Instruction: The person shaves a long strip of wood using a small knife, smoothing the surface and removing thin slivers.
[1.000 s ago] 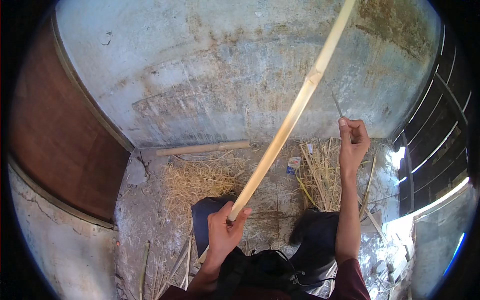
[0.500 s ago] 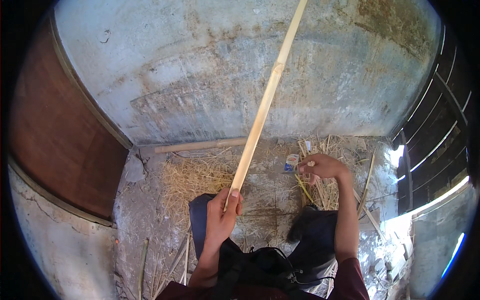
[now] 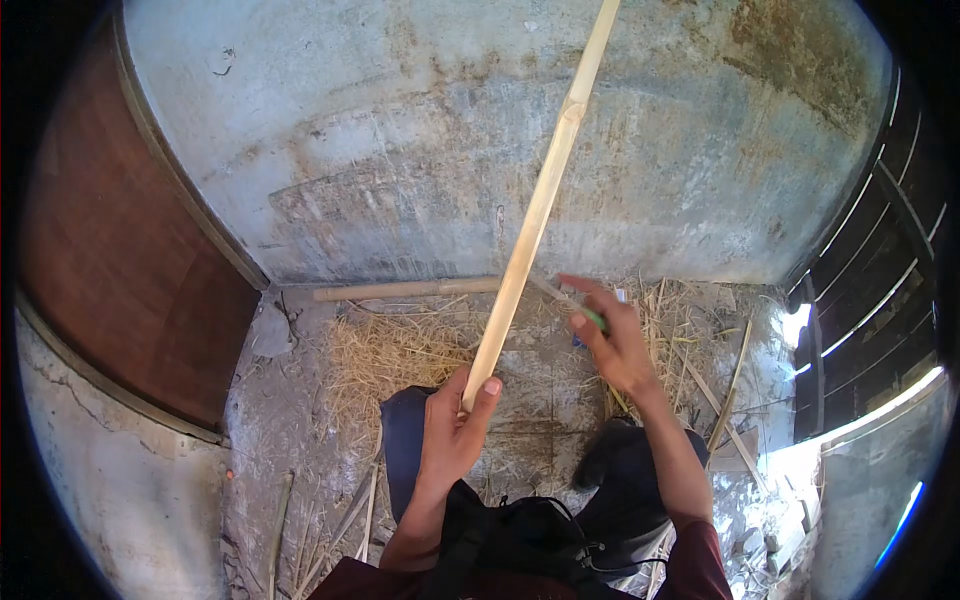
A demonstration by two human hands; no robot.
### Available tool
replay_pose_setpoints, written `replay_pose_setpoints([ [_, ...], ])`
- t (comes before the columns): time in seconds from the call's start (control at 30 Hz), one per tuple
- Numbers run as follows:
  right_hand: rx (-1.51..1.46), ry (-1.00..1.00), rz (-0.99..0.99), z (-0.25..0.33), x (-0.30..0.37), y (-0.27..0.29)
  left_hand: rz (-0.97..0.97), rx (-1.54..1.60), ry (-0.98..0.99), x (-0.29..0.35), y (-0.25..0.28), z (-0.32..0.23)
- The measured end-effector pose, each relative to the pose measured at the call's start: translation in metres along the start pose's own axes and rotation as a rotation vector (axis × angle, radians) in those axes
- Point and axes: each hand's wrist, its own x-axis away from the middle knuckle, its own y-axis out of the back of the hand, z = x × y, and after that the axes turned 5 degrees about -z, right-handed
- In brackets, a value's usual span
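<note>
A long, pale split bamboo strip (image 3: 540,205) slants up and to the right across the view, with a raised node in its upper part. Its lower end is gripped in my left hand (image 3: 450,435), the thumb lying along the strip. My right hand (image 3: 617,340) is closed round the green handle of a knife (image 3: 593,317), index finger stretched forward. The thin blade points left toward the strip's right edge; it is blurred, and I cannot tell whether it touches. Below both hands are my dark-trousered legs.
Pale bamboo shavings (image 3: 390,350) lie heaped on the floor at left, with more scraps at right. A bamboo pole (image 3: 410,290) rests along the foot of the stained wall (image 3: 400,190). A brown door panel (image 3: 130,250) stands left, dark slatted boards (image 3: 875,270) right.
My right hand has swung left and slightly up toward the strip, and the green-handled knife now shows in it. The strip has tilted slightly, still in my left hand.
</note>
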Motion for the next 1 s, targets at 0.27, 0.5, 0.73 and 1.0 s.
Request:
replay_pose_setpoints([
  [0.27, -0.034, 0.374, 0.138, 0.011, 0.017, -0.036, 0.175, 0.154, -0.053, -0.003, 0.007, 0.011],
  [0.5, -0.028, 0.409, 0.185, 0.005, 0.020, -0.042, 0.160, 0.186, -0.059, -0.002, 0.004, 0.001],
  [0.73, 0.042, 0.451, 0.300, 0.001, 0.024, -0.040, 0.147, 0.150, -0.034, 0.002, 0.007, 0.001],
  [1.0, -0.041, 0.456, 0.061, 0.016, 0.029, -0.048, 0.090, 0.033, -0.091, -0.001, 0.008, 0.008],
])
